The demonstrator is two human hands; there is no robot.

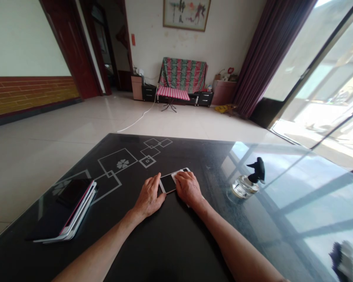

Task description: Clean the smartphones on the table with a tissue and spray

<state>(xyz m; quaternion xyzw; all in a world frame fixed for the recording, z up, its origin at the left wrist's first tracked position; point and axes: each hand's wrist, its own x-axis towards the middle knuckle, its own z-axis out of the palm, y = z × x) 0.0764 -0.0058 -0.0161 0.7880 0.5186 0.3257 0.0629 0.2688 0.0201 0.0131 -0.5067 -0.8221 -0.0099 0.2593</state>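
1. Left hand point(148, 198) lies at about eight o'clock from the phone's middle, fingers bent and thumb spread away from them, so that its partly closed grip takes in the left end of a white-framed smartphone point(168, 183)
2. The right hand point(189, 187) rests palm down over the phone's other end, at three o'clock, with its fingers curled; a pale edge shows beneath it, and I cannot tell whether it also has hold of something there
3. The smartphone sits between both hands on the black glossy table point(154, 243), its dark screen facing up and its length slanting from eight to two o'clock
4. At ten o'clock, a grey pattern of linked squares point(132, 160) decorates the tabletop
5. At three o'clock, apart from the right hand, stands a clear spray bottle point(245, 187) with a black trigger head
6. Near nine o'clock, a stack of slim tablet-like devices point(66, 209) has a dark one on top
7. Around four o'clock, a blurred crumpled cloth point(347, 260) lies by the table's edge
8. Across the room at twelve o'clock is a small table with a pink-striped cover point(173, 93)
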